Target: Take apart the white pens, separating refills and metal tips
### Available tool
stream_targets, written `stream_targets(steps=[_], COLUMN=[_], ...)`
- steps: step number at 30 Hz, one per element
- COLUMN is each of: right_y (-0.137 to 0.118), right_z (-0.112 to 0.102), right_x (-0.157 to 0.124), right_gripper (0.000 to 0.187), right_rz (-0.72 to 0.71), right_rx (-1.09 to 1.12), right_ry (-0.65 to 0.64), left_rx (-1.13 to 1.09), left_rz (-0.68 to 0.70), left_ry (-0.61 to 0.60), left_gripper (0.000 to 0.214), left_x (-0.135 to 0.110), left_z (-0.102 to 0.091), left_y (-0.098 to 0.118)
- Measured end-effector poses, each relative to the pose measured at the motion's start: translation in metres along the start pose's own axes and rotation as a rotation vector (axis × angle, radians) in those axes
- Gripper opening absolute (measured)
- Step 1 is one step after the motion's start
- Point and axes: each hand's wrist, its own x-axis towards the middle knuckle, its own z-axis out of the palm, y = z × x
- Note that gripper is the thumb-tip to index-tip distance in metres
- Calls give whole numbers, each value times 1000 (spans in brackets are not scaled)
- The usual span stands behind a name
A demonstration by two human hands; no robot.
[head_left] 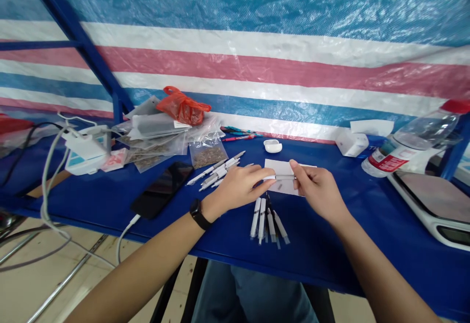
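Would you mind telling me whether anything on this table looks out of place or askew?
The plastic water bottle at the table's right end lies tilted on its side instead of standing, beside a digital scale. Also, white pen-like tubes further back lie loosely crossed, unlike the tidy fan of tubes nearer the person.

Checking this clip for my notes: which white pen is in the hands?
The pen held across the white paper between the left hand and right hand; the fanned pens and heaped pens just lie on the table.
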Motion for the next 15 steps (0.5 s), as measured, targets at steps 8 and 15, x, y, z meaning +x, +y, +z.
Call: stream_targets(steps=[8,15], right_y=[1,2], right_z=[1,13], right_x=[-1,0], right_gripper=[57,67], right_rz=[-85,-18], right_rx=[110,147], right_ry=[-79,-70], left_rx=[-52,159], left_rz=[-50,94], left_ry=[-22,63], left_gripper=[33,37], left_x=[0,-2], left_z=[0,-2], left_y=[-3,-3])
